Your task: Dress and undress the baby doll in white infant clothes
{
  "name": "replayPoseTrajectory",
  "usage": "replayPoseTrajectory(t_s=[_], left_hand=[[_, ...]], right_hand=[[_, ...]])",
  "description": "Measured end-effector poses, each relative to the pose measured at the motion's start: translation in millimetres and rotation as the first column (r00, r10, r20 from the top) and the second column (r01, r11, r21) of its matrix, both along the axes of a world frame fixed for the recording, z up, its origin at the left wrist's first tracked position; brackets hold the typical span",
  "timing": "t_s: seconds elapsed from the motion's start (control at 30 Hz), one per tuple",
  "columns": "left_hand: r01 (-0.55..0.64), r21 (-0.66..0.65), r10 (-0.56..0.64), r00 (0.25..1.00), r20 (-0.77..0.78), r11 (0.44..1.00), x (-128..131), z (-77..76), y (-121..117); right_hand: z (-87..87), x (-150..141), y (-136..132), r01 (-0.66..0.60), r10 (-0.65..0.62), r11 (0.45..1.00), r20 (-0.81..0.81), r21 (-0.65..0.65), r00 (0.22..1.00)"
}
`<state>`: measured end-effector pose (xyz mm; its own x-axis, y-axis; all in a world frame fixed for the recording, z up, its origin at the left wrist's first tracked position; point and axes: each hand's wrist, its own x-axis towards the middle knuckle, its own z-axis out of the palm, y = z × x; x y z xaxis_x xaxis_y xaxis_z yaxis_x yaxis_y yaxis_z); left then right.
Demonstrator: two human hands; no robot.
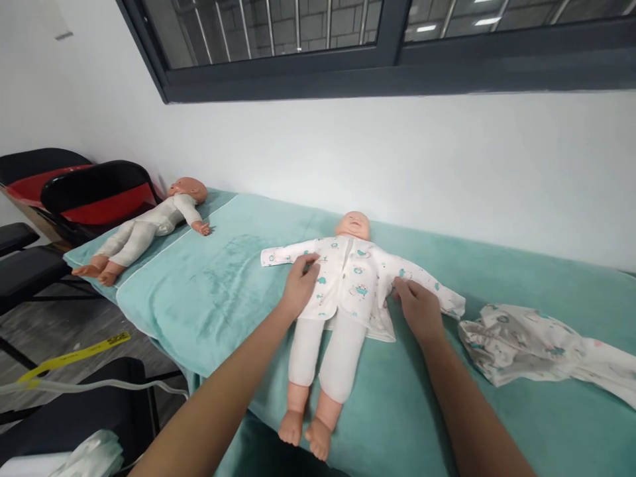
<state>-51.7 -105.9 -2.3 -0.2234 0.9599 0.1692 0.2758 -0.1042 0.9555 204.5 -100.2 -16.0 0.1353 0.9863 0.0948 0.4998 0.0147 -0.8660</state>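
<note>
A baby doll (354,226) lies on its back in the middle, its head toward the wall and its bare feet toward me. It wears a white patterned baby shirt (360,271) with long sleeves spread to both sides, the front panels lying side by side. White padded legs show below the hem. My left hand (301,286) is closed on the shirt near the underarm on the left. On the other side, my right hand (418,308) pinches the shirt's fabric below the sleeve. Both sleeve ends extend past my hands, and no doll hands show at them.
A teal cloth (223,285) covers the table. Crumpled patterned baby clothing (527,344) lies at the right. Another doll (163,218) in white lies at the far left. Chairs (99,192) stand left of the table, and a white wall with a window (278,79) rises behind.
</note>
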Motion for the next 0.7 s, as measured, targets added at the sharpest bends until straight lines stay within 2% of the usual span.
replayPoseTrajectory(t_s=[0.07,0.13,0.3,0.4,0.47,0.53,0.6,0.7], left_hand=[[-0.022,-0.031,0.026,0.993,0.115,0.999,-8.5,-13.2,-1.3],[-0.037,-0.031,0.042,0.985,0.167,0.999,-12.2,-22.6,1.0],[-0.171,-0.084,0.178,0.981,0.076,0.982,-14.4,-28.8,20.8],[-0.142,-0.109,0.151,0.985,0.08,0.984,-17.1,-27.9,32.2],[-0.091,-0.126,0.103,0.99,0.099,0.988,-19.4,-26.9,35.4],[-0.023,-0.141,0.042,0.99,0.132,0.99,-21.8,-26.0,35.0],[0.051,-0.151,-0.026,0.985,0.168,0.987,-24.0,-25.3,32.2],[0.174,-0.145,-0.13,0.954,0.27,0.974,-26.8,-24.7,27.6]], right_hand=[[-0.8,-0.6,1.4,0.052,-0.058,0.998,0.248,0.031,0.967],[-1.5,-1.6,1.6,0.008,-0.017,1.0,0.376,0.026,0.926],[-4.0,-10.6,0.7,-0.085,0.05,0.995,0.516,0.044,0.855],[-5.9,-20.7,0.4,-0.139,0.065,0.987,0.614,0.074,0.787],[-7.9,-26.5,0.1,-0.157,0.052,0.981,0.639,0.109,0.767],[-10.5,-29.9,-0.1,-0.176,0.042,0.972,0.626,0.154,0.779],[-13.1,-31.3,-0.1,-0.181,0.052,0.968,0.572,0.172,0.818],[-13.9,-32.2,0.7,-0.155,0.09,0.98,0.408,0.129,0.909]])
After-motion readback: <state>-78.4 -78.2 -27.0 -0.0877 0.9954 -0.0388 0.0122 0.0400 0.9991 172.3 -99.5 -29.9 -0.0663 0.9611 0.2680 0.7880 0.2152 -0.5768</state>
